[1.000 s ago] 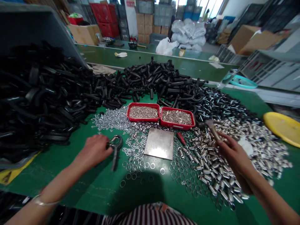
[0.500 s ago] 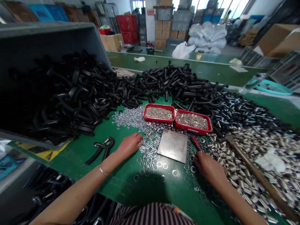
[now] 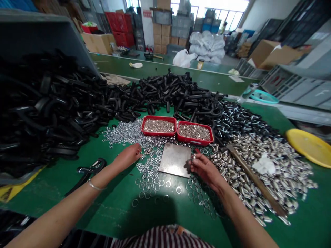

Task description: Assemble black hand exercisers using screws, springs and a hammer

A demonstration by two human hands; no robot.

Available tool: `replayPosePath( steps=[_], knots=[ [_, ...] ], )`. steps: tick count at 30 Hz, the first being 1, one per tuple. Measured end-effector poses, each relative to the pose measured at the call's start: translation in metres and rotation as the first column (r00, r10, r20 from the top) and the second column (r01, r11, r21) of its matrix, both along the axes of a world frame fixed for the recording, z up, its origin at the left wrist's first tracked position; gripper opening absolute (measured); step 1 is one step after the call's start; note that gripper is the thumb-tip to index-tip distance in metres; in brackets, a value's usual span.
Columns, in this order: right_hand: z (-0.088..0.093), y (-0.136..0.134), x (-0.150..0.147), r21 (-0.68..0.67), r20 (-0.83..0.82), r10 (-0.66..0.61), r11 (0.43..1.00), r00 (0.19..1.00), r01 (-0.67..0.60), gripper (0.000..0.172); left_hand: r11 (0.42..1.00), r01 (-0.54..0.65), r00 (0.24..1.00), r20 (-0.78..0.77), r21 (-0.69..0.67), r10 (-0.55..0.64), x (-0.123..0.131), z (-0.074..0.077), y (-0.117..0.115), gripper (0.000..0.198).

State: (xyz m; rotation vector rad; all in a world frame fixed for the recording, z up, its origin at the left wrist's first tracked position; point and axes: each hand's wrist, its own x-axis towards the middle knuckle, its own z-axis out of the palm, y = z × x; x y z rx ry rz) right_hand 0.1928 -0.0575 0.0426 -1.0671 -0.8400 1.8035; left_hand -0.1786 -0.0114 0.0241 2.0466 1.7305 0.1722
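We are in a cluttered workroom, at a green table [image 3: 116, 206] spread with loose parts. At our right hand [image 3: 194, 161], the thumb and fingers are bent together around a small silvery part [image 3: 194, 156], just over the right edge of a square metal plate [image 3: 176, 160]. Our left hand [image 3: 137, 151] is palm down with its fingers curled, the tips at the edge of the scattered metal rings [image 3: 150, 167]; we cannot tell whether they pinch one. Both forearms slant inward from the lower corners, and a pale bracelet [image 3: 95, 186] circles the left wrist. Beside that forearm lies a black V-shaped tool [image 3: 86, 172].

Beyond the plate, two red trays [image 3: 158, 133] sit end to end, filled with tiny metal pieces. To our right, a wooden-handled hammer [image 3: 258, 182] rests across a heap of silvery cylinders [image 3: 232, 175], with a yellow lid [image 3: 309, 147] farther over. Black curved handles [image 3: 176, 89] are piled along the back and spill from a tipped grey bin [image 3: 38, 17] on our left. Farther back we see red crates [image 3: 120, 27], stacked cartons [image 3: 160, 34] and whitish sacks [image 3: 207, 44] before bright windows.
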Motion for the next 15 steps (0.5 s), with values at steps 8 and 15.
replayPosePath(
  steps=[8,15],
  knots=[
    [-0.009,-0.011,-0.017,-0.009,-0.112,0.055,0.998,0.992,-0.057,0.030,0.996,0.024,1.000,-0.007,0.085,-0.024,0.018,0.001,-0.018,0.016],
    [-0.019,-0.018,-0.030,0.009,-0.079,0.074,0.997,0.994,-0.073,0.027,0.989,-0.005,0.995,-0.098,0.147,0.019,0.042,0.003,-0.024,0.024]
  ],
)
